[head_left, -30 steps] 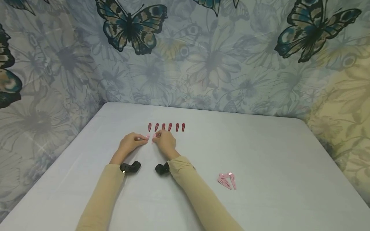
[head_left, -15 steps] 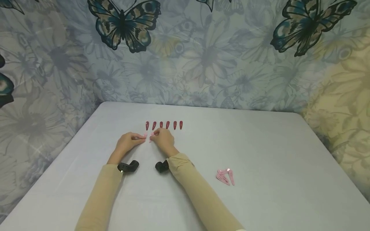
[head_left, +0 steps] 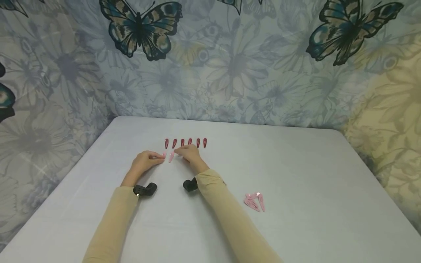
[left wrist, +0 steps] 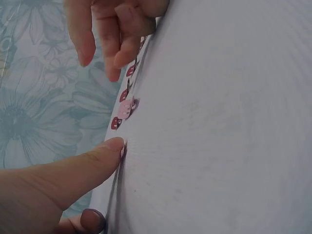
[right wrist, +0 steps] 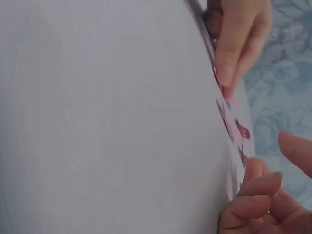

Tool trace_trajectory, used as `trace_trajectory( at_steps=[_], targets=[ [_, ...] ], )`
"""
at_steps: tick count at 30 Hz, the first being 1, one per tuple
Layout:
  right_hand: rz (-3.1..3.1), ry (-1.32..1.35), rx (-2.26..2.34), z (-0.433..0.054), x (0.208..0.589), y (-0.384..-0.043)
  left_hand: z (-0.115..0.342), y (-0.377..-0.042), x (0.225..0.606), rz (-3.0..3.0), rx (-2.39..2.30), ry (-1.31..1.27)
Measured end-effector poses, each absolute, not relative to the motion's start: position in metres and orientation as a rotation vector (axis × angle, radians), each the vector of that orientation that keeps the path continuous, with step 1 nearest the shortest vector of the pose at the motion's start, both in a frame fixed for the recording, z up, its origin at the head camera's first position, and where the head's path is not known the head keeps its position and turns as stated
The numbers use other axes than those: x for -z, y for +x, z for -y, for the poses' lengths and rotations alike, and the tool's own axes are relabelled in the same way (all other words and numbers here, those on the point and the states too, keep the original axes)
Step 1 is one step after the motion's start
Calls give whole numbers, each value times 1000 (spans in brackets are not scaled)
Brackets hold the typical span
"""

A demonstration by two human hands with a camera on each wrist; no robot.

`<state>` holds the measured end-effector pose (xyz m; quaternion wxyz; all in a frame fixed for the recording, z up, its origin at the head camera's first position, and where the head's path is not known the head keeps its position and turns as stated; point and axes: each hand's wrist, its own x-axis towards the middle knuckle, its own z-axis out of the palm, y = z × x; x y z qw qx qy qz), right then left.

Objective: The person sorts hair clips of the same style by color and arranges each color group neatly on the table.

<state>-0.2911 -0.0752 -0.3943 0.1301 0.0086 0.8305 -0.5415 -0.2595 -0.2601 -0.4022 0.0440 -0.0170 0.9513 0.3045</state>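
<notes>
My left hand (head_left: 140,164) pinches a pink hair clip (head_left: 164,155) at the left end of a short front row, its fingertips covering most of the clip. To its right lies a second pink hair clip (head_left: 171,157), tilted on the white table. My right hand (head_left: 191,153) hovers just right of that clip, fingers loosely bent and holding nothing; the right wrist view shows its thumb and fingers apart. Behind both hands runs a row of several dark red hair clips (head_left: 174,143), partly covered by the right hand.
A small loose pile of pink hair clips (head_left: 252,203) lies to the right of the right forearm. The white table (head_left: 296,175) reaches back to walls of flower-and-butterfly fabric (head_left: 230,73). Black camera bands (head_left: 145,189) sit at both wrists.
My right hand has let go of the second pink hair clip and drawn slightly to the right, uncovering it. The left hand keeps its place at the first clip.
</notes>
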Motion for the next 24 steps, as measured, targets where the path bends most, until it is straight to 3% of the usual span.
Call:
trace_trajectory(
  at_steps=[4, 15, 24],
  targets=[
    [-2282, 63, 1635, 61, 387, -290, 260, -258, 401, -2901, -912, -56],
    [-2313, -284, 1594, -2, 333, -260, 258, -254, 396, -2883, -904, -73],
    [-2502, -496, 1454, -64, 325, -234, 258, -255, 397, -2905, -905, -32]
  ],
)
